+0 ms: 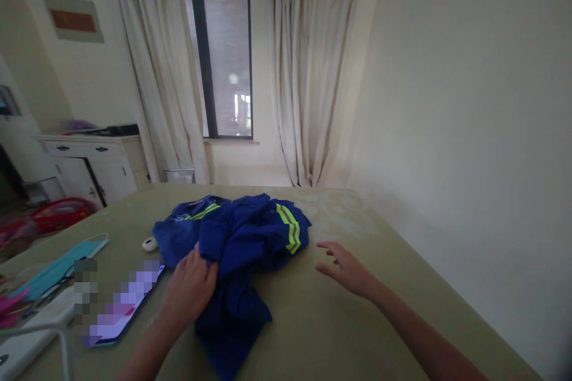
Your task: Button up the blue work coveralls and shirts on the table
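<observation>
Head view: blue garment [248, 232] rumpled mid-frame on the bench [313, 333]; left hand [192, 283], grip pinching its cloth; right hand [342, 268], grip spread, empty, just to its right; judged best: firm left pinch, loose cloth lifted clear of the phone [127, 309], lower left.

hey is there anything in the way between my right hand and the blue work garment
Nothing visible is. Only tabletop lies between your right hand and the blue work garment. Your left hand is holding the garment's near left part, and the phone lies left of it, outside that gap.
</observation>
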`<state>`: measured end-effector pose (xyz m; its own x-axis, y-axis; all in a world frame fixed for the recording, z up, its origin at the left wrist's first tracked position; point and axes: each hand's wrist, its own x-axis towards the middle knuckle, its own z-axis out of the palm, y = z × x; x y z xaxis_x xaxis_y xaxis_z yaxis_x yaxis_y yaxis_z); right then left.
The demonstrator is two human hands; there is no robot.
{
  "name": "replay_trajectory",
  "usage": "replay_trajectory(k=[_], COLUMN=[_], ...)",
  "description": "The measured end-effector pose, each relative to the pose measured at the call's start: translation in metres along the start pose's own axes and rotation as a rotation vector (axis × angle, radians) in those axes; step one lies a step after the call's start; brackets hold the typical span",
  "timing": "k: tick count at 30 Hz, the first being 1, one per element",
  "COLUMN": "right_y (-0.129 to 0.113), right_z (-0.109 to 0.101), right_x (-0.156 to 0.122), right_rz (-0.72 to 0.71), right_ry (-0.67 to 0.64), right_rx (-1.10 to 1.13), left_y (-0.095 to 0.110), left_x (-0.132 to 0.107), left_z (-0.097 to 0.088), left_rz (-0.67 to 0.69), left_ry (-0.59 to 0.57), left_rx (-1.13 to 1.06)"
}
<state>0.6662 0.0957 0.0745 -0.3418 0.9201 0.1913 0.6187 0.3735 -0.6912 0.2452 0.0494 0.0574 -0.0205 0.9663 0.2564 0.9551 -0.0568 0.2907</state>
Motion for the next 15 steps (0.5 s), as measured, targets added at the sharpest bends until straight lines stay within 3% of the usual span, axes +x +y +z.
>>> replay_trajectory(k=[2, 5, 7, 11, 15], right_y=[0.001, -0.011, -0.021, -0.041, -0.065], right_z=[0.020, 0.055, 0.077, 0.103, 0.103], right_x=[0.008, 0.036, 0.058, 0.101, 0.125], right_rz=[-0.038, -0.009, 0.059, 0.137, -0.019], right_ry=[0.005, 0.015, 0.040, 0.158, 0.203], right_rx=[-0.057, -0.130, -0.169, -0.160, -0.067], left_y=[0.030, 0.067, 0.075, 0.059, 0.032], left_x=[0.001, 0.020, 0.039, 0.077, 0.115], left_z=[0.005, 0.021, 0.034, 0.047, 0.027], left_rz=[0.011, 0.021, -0.027, -0.074, -0.188], left_ry=[0.036, -0.127, -0.220, -0.164, -0.029], left_rx=[-0.054, -0.009, 0.058, 0.067, 0.024])
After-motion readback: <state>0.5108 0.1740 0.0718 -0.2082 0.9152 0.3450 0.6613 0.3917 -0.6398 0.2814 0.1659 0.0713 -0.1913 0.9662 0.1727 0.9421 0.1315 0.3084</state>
